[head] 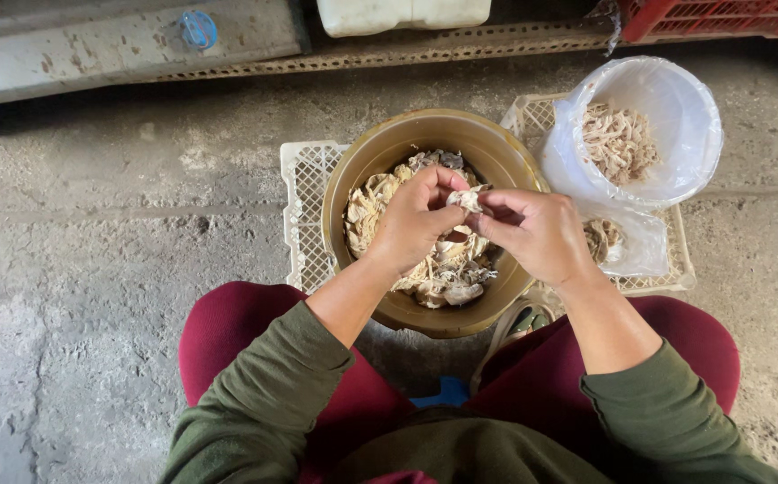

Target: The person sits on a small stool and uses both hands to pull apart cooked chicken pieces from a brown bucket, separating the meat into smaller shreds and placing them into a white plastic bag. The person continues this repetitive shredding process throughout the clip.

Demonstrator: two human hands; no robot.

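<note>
Both hands, left hand (416, 224) and right hand (537, 231), pinch one mushroom (467, 197) over brown bowl (367, 166) of mushrooms; lined bucket (676, 116) beside it.

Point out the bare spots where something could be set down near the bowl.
Bare concrete floor lies left of the white plastic crate, and more beyond the round brown bowl. Crowded: both hands over the bowl, and the bag-lined white bucket to its right.

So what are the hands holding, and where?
Both the left hand and right hand pinch one pale mushroom piece by its edges, above the brown bowl.
</note>
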